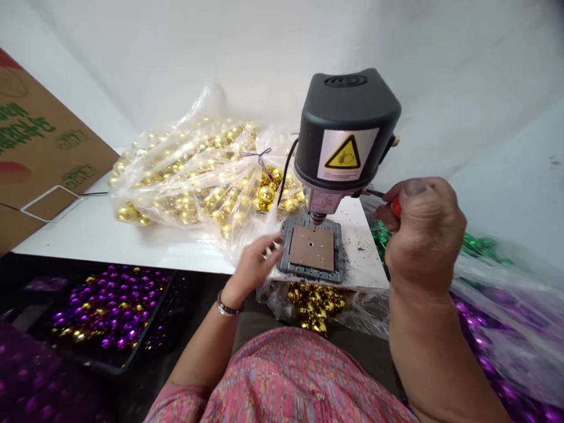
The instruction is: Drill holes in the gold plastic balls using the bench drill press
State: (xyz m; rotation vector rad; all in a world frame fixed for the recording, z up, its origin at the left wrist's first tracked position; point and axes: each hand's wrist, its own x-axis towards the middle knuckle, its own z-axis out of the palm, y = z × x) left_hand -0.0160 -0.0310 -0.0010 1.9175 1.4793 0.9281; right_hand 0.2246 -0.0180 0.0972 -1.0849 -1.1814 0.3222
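I see the brown plate (308,256) just right of the frame's middle, flat on the gray base (339,249) under the drill machine (350,108). It looks almost square, so I find no long side. The left hand (254,261) is nearer, just left of it, loosely bent; I cannot tell if it pinches anything. Farther right, the right hand (423,226) wraps round the red knob (396,206).
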